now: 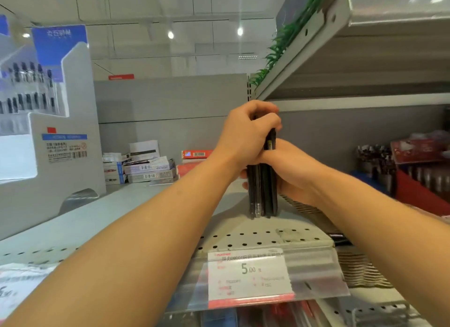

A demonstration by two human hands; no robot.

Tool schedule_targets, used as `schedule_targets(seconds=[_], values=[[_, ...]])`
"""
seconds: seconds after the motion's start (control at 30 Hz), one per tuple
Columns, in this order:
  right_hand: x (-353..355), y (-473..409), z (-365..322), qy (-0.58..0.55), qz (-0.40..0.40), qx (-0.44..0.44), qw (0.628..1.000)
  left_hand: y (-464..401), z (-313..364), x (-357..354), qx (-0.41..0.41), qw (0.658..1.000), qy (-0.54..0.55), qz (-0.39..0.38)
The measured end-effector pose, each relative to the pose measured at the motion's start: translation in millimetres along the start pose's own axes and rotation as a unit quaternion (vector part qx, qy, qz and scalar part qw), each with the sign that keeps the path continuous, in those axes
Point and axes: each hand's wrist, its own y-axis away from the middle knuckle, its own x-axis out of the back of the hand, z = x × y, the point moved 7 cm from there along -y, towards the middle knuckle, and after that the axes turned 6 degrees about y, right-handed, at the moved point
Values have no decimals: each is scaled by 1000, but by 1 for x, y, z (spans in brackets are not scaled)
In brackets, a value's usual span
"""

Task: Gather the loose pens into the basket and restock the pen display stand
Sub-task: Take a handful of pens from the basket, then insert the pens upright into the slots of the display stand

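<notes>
- I see the pens (263,192), a dark bundle, standing upright, tips on the shelf (146,214).
- My left hand (248,134) is curled over the top.
- My right hand (292,173) is wrapped tight round the middle.
- Basket (302,206) is just behind; stand (48,131) well left.

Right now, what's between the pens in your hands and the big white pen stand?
In the head view: bare grey shelf near the pen bundle, then stacked small boxes toward the pen display stand.

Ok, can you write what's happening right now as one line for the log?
step: squaring up pens | left hand: on top of pens | right hand: around the bundle | pens: upright, tips on shelf | basket: behind right hand
</notes>
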Motion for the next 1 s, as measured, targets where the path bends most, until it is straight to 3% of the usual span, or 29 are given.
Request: schedule_targets(seconds=[0.2, 0.33, 0.47, 0.53, 0.63, 0.77, 0.87, 1.0], values=[[-15, 13, 33, -12, -60, -53, 997, 1, 6, -1, -56, 996, -66, 4], [-15, 12, 34, 2, -64, -62, 996, 2, 19, 1, -118, 972, -204, -6], [-14, 12, 34, -5, -61, -68, 996, -4, 6, -5, 10, 958, -262, -119], [-16, 13, 31, -10, -59, -70, 996, -2, 8, -5, 13, 957, -257, -136], [-15, 21, 25, -31, -43, -62, 997, 8, 14, -9, -4, 980, -168, -109], [-1, 36, 9, -193, 4, -49, 980, 31, 11, -5, 64, 997, 22, 38], [11, 54, -4, -343, 36, -52, 937, 69, 7, -10, 111, 965, 174, 165], [12, 94, -6, -457, 25, -55, 887, 123, -1, -54, 111, 883, 381, 252]])
